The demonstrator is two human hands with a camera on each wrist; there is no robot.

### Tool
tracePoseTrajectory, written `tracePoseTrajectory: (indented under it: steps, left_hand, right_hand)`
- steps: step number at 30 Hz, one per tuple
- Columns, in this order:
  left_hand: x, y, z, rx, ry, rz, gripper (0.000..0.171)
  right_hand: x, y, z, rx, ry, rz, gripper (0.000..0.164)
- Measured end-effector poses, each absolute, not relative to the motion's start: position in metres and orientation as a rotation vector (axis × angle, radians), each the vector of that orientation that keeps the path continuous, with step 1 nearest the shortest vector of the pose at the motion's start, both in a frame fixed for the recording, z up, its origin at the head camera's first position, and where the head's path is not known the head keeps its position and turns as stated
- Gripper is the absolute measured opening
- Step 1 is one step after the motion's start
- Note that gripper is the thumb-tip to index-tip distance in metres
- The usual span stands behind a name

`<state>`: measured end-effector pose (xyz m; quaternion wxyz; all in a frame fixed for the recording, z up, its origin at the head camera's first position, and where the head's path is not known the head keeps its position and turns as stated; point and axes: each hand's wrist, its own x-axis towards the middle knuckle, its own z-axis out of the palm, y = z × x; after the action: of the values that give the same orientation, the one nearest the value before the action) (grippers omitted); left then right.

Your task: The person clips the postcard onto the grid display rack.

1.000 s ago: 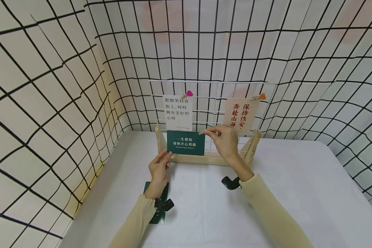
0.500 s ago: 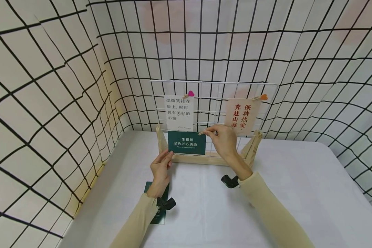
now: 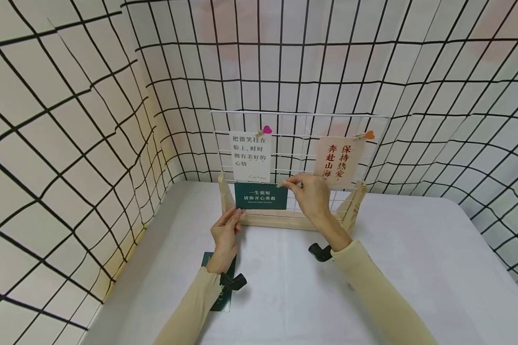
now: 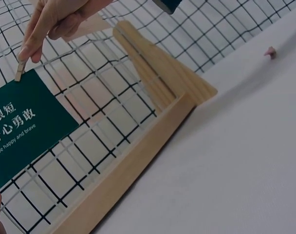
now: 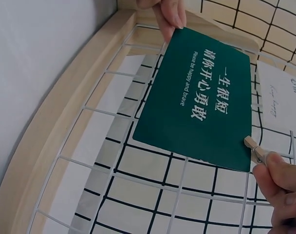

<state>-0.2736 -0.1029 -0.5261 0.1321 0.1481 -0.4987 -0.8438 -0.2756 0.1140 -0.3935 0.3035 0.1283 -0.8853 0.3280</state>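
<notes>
A dark green card (image 3: 261, 197) with white lettering lies against the lower part of a white wire grid rack (image 3: 311, 114) with a wooden base (image 3: 280, 222). My left hand (image 3: 224, 232) pinches the card's lower left corner. At its upper right corner, my right hand (image 3: 312, 196) pinches a small wooden clothespin (image 5: 255, 148), whose tip sits on the card's edge in the right wrist view. The card's lower edge stands off from the wires there. Above it hang a white card (image 3: 250, 160) with a pink heart clip and a pale pink card (image 3: 337, 160) with an orange clip.
Another dark green card (image 3: 222, 302) lies on the white table (image 3: 285, 297), partly under my left wrist. Black wire mesh (image 3: 280, 62) surrounds the table at the back and sides. A small pink object (image 4: 270, 52) rests on the table in the left wrist view.
The green card's lower edge has shifted slightly up in the head view, with my left hand moving a little up and right. My right hand stays at the clothespin.
</notes>
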Motion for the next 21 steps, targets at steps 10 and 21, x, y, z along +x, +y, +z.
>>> tracePoseTrajectory:
  steps: [10, 21]
  left_hand:
    - [-0.2717, -0.1026, -0.5214, 0.42, -1.5, -2.446, 0.038]
    - [-0.2714, -0.1028, -0.52, 0.388, -1.545, -2.446, 0.039]
  right_hand:
    - [-0.2742, 0.1127, -0.3906, 0.344, -2.351, 0.865, 0.016]
    - [-0.2748, 0.1155, -0.3907, 0.351, -2.374, 0.884, 0.02]
